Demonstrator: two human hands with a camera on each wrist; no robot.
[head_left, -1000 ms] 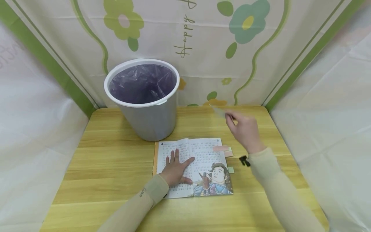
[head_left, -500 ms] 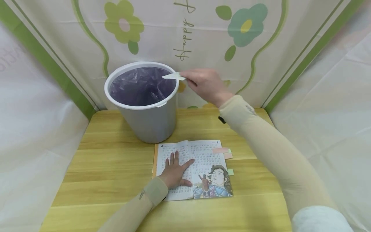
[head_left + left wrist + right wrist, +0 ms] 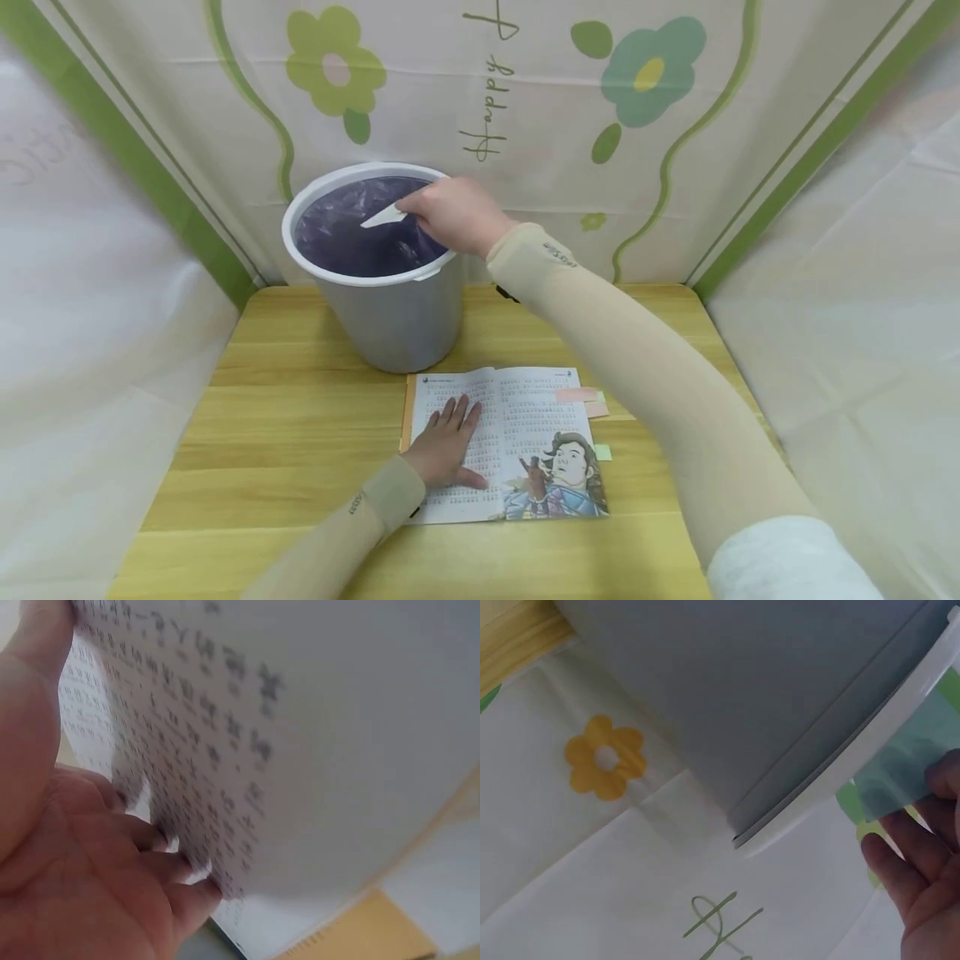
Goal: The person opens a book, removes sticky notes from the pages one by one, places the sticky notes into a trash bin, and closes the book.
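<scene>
My right hand is over the mouth of the grey trash bin, pinching a pale green paper slip between thumb and fingers. The slip looks thin and flat in the right wrist view, beyond the bin's white rim. On the table an open book lies with printed text and a drawn figure on its right page. My left hand rests on the left page with fingers extended. In the left wrist view its fingertips touch the printed page.
A dark plastic bag lines the bin, which stands at the back of the wooden table. Pink sticky tabs and a green tab stick out from the book's right edge. Flowered cloth hangs behind.
My right hand has carried the paper slip from the table's right side leftward to over the bin. My left hand stays on the book, its fingers now closer together.
</scene>
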